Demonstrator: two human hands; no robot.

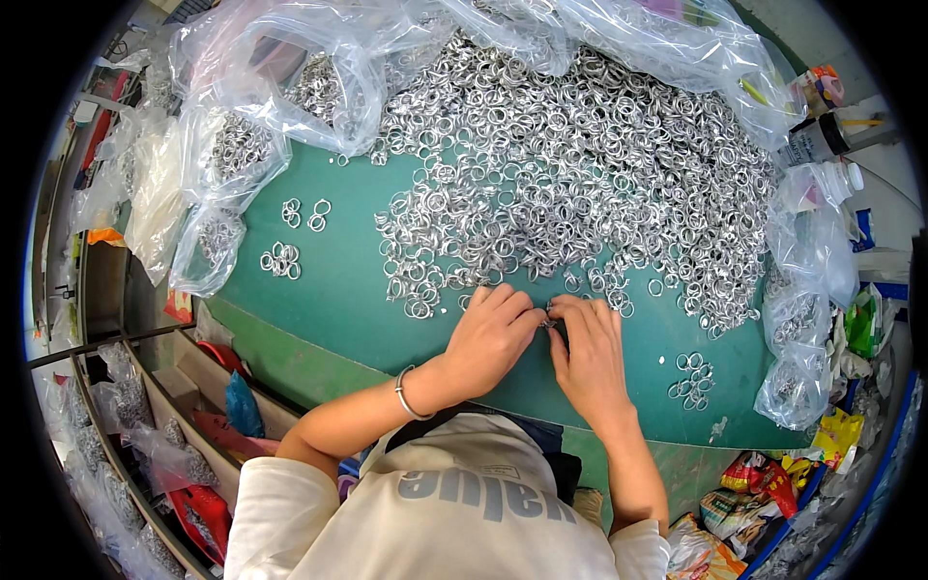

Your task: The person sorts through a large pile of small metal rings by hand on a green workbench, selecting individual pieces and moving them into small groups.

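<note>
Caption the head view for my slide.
Left hand and right hand close together before a heap of silvery rings on a green tabletop.

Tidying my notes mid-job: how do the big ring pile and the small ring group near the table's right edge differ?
The big pile sprawls across much of the green table; the small group covers only a little patch. The big pile is heaped thickly at its far side, while the small group is loose, with green showing between rings. Both consist of silver-coloured rings.
</note>
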